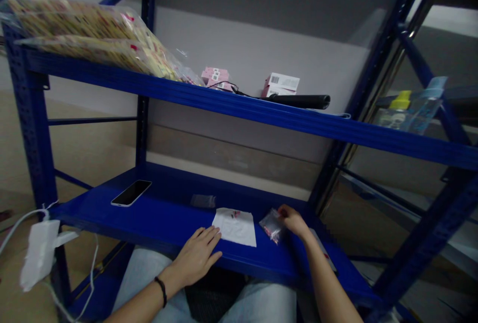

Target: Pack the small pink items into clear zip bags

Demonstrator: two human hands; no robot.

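On the blue lower shelf [168,223] lies a white sheet of paper [239,231] with several tiny red and dark pieces [235,214] near its far edge. My left hand [199,256] rests flat with fingers stretched out, its fingertips at the paper's left edge. To the right of the paper, my right hand [293,219] pinches the top corner of a clear plastic bag [272,224] that has small pink-red pieces inside. Beyond the paper is a small stack of clear empty bags [203,200].
A phone [132,193] lies at the shelf's left. The upper shelf [224,106] holds large filled plastic bags [85,34], pink-and-white boxes [282,84], a black rod-like object [298,101] and bottles [425,106]. A white power strip [39,253] with cables hangs at lower left.
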